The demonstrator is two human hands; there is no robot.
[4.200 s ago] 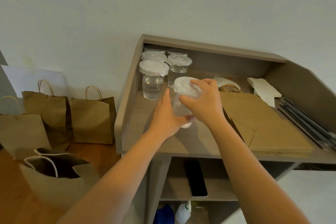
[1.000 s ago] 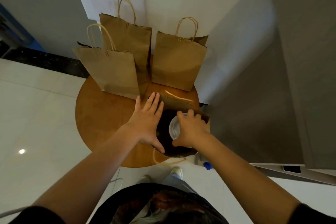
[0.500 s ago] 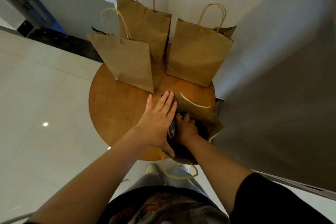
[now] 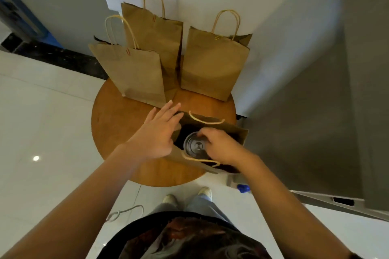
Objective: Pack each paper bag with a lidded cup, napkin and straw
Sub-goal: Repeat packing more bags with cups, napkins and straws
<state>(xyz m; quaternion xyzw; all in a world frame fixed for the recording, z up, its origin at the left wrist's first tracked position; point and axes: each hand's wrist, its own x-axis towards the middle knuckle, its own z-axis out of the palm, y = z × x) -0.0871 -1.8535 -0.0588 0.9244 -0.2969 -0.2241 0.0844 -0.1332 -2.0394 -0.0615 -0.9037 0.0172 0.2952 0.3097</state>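
An open brown paper bag (image 4: 229, 130) stands on the near side of a round wooden table (image 4: 117, 120). A clear lidded cup (image 4: 194, 145) sits upright inside it, its lid seen from above. My right hand (image 4: 221, 146) reaches into the bag mouth, its curled fingers on the far right rim of the lid. My left hand (image 4: 157, 132) lies flat with straight fingers against the bag's left wall and top edge. No napkin or straw is visible.
Three more brown paper bags stand at the back of the table: a front left bag (image 4: 130, 71), a taller bag behind it (image 4: 155, 29) and a right bag (image 4: 212, 65). A grey counter side (image 4: 315, 122) rises at the right. My feet are under the table edge.
My right hand has come up from deep inside the bag, and the cup's lid now shows in the bag mouth. My left hand stays on the bag's left side.
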